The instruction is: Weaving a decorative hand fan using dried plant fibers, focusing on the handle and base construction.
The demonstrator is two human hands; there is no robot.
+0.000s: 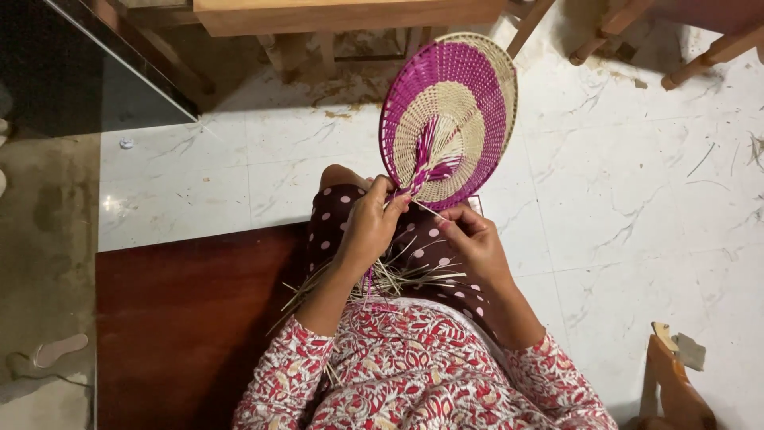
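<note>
You hold a woven fan point(450, 119) upright over your knee — a flat oval of plaited straw in magenta and pale natural bands, its long axis running away from you, tilted slightly right, the rim pointing towards the wooden furniture point(342, 14). Your left hand point(372, 227) has its fingers closed on the fan's base, where the purple strands gather. Your right hand point(471, 239) pinches a thin straw strip just beside it. Loose straw strips point(398, 275) lie in your polka-dot lap — stiff, thin, splayed.
</note>
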